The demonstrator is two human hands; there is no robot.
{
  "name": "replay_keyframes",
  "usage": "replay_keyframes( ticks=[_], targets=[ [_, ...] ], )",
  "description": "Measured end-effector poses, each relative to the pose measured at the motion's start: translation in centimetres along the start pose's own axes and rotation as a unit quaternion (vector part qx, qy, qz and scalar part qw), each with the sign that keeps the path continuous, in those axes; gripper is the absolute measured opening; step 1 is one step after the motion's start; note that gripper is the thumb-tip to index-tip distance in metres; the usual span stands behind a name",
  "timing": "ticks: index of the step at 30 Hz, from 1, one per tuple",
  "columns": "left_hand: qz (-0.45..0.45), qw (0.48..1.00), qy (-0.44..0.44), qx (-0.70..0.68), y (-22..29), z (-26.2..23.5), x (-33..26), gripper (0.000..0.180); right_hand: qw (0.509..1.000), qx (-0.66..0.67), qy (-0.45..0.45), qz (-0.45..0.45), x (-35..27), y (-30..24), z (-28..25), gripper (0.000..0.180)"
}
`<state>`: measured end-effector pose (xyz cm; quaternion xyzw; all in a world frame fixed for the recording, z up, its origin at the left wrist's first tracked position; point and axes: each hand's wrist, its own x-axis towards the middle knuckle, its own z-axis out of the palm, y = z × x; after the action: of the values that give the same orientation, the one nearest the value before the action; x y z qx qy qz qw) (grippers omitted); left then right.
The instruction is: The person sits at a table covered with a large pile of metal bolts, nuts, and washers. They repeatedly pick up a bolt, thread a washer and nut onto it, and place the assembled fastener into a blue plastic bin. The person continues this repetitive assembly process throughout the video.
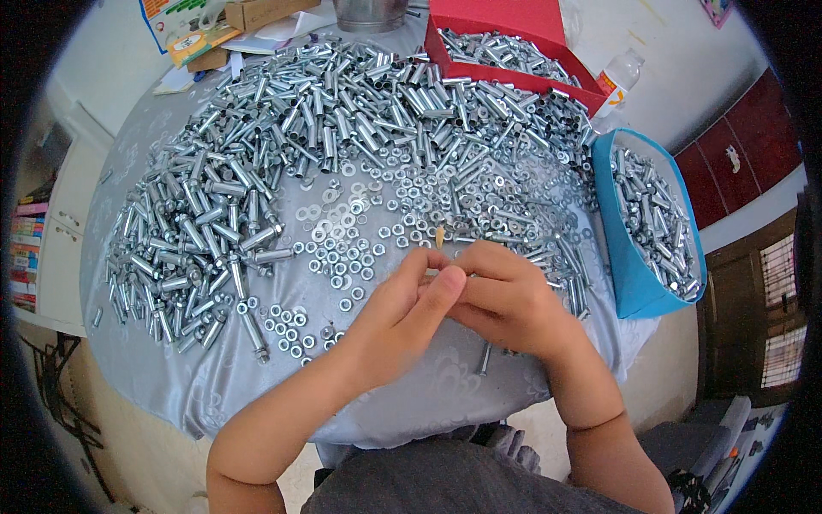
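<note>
My left hand (390,321) and my right hand (514,295) meet over the near middle of the table, fingers curled and pressed together. Whatever lies between the fingertips is hidden by the hands. Just beyond them are loose hex nuts (328,257) and flat washers (342,216). A small tan piece (440,236) shows past my fingers. Below my right hand, a bolt (485,358) lies on the cloth. Metal sleeves (330,107) are heaped across the far side. To the left is a pile of bolts fitted with sleeves (193,231).
A grey patterned cloth (411,403) covers the round table. At the back stand an open red box (561,88) of metal parts, a metal bucket (370,17) and a plastic bottle (623,73). On the right is a blue fabric bin (638,283) filled with bolts and sleeves.
</note>
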<state>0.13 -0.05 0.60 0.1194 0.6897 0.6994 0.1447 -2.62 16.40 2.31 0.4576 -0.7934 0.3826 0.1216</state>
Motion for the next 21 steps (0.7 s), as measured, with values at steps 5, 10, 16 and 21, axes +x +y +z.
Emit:
replay_keyframes(
  ticks=[5,10,16,21],
  targets=[
    [0.041,0.998,-0.022,-0.030,0.1,-0.1,-0.2,0.040,0.997,0.051,0.006,0.057,-0.3,0.1,0.8,0.036],
    [-0.001,0.997,0.009,-0.074,0.7,0.8,-0.1,0.030,0.991,0.058,0.024,0.116,0.2,-1.2,0.7,0.059],
    [-0.006,0.991,0.132,0.000,1.1,-0.2,0.0,0.015,0.982,0.063,0.139,0.110,0.5,-1.4,0.4,0.057],
    [0.024,0.972,0.225,-0.058,1.0,-1.7,0.5,0.012,0.992,0.033,-0.074,0.093,-0.2,-0.2,-2.3,0.016]
  ],
)
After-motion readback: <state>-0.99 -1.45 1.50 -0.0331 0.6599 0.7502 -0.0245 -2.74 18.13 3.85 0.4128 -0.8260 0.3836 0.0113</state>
